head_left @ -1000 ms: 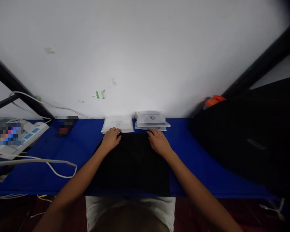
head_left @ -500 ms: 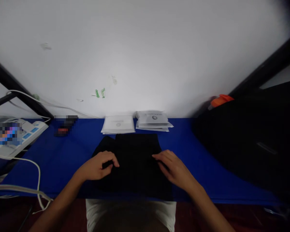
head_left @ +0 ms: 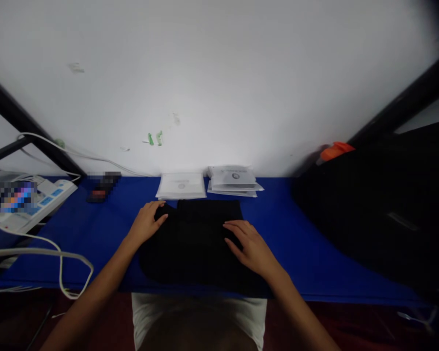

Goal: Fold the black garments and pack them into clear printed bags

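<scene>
A black garment (head_left: 197, 248), probably a pair of shorts, lies flat on the blue tabletop in front of me. My left hand (head_left: 147, 223) rests at its upper left corner, thumb apart from the bent fingers. On the right side of the cloth lies my right hand (head_left: 250, 246), palm down with its fingers stretched out and the thumb spread. The dark fabric shows few details, and its folds are hard to make out.
Behind the garment sit a white plastic pouch (head_left: 181, 186) and a small stack of similar pouches (head_left: 234, 180). A white power strip (head_left: 46, 202) with cables stands at the left, near a blurred dark object (head_left: 104, 187). A big black bag-like shape (head_left: 380, 219) fills the right side.
My left hand has moved up and left to the garment's upper corner. My right hand has shifted slightly left and flattened onto the cloth. The view has tilted a little.
</scene>
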The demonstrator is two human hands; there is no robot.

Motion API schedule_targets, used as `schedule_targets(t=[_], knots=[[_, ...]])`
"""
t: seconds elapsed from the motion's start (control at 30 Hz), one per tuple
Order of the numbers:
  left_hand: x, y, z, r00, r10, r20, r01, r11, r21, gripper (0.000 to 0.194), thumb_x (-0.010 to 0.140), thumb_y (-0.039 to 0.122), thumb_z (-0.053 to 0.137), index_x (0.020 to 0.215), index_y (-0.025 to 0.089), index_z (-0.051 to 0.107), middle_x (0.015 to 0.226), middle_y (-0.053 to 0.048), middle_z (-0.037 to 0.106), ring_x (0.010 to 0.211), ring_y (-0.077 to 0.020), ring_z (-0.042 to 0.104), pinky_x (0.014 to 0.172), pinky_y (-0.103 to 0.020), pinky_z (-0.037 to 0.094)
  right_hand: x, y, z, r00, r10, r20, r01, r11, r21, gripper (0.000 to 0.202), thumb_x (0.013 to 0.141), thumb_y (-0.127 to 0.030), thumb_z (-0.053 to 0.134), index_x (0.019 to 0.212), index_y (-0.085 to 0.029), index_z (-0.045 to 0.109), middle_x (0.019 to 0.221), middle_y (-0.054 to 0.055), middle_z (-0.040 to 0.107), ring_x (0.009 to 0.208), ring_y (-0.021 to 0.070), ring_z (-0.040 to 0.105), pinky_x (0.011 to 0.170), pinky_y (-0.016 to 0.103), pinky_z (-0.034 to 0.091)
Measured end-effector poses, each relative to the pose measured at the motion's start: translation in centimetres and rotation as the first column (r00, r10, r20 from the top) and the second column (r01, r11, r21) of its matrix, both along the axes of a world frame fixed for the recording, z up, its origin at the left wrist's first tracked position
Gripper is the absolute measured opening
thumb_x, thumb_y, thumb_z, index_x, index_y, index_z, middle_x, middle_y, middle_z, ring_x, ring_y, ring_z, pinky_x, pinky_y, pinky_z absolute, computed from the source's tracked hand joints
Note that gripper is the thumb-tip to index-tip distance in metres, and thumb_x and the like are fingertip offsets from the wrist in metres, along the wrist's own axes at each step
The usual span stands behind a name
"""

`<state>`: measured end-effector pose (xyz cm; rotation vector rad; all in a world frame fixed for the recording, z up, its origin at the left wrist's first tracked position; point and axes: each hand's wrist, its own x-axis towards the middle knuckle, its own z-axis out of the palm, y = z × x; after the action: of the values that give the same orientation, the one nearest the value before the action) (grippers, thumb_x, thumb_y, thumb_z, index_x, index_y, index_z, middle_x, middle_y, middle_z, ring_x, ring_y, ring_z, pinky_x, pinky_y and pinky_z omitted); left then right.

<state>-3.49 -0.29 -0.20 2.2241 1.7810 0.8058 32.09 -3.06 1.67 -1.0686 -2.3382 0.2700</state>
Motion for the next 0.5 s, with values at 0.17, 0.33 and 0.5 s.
schedule_targets(t=[0.17, 0.33, 0.5], knots=[[0.5, 0.8, 0.5, 0.999, -0.022, -0.026, 0.020, 0.999, -0.043, 0.027, 0.086, 0.032, 0.063, 0.112, 0.024, 0.066, 0.103, -0.007, 0.058, 0.101, -0.0261, 0.054, 0.095, -0.047, 0.046, -0.9, 0.2, -0.6, 0.995, 0.070, 0.072, -0.070, 0.998, -0.010, 0.040, 0.093, -0.026, 0.055, 0.132, -0.020, 0.054, 0.132, 0.014, 0.059, 0.123, 0.0278, 0.054, 0.102, 0.050, 0.047], [0.8, 0.3, 1.2, 0.995, -0.089, 0.045, 0.086, 0.995, 0.059, 0.012, 0.089, 0.026, 0.056, 0.094, 0.023, 0.066, 0.111, -0.008, 0.056, 0.109, -0.0258, 0.053, 0.099, -0.047, 0.044, -0.8, 0.0, -1.0, 0.988, 0.107, 0.111, -0.104, 0.994, -0.034, 0.044, 0.092, -0.025, 0.056, 0.136, -0.022, 0.052, 0.134, 0.014, 0.058, 0.124, 0.0286, 0.054, 0.103, 0.052, 0.047], [0.6, -1.5, 3.1, 0.972, -0.177, 0.158, 0.179, 0.984, 0.001, 0.011, 0.091, 0.030, 0.052, 0.094, 0.022, 0.059, 0.130, -0.010, 0.054, 0.126, -0.0265, 0.050, 0.106, -0.046, 0.039, -0.8, -0.1, -1.4, 0.992, 0.090, 0.090, -0.086, 0.995, -0.051, 0.042, 0.092, -0.025, 0.056, 0.134, -0.021, 0.054, 0.132, 0.014, 0.059, 0.122, 0.0281, 0.055, 0.102, 0.051, 0.047]])
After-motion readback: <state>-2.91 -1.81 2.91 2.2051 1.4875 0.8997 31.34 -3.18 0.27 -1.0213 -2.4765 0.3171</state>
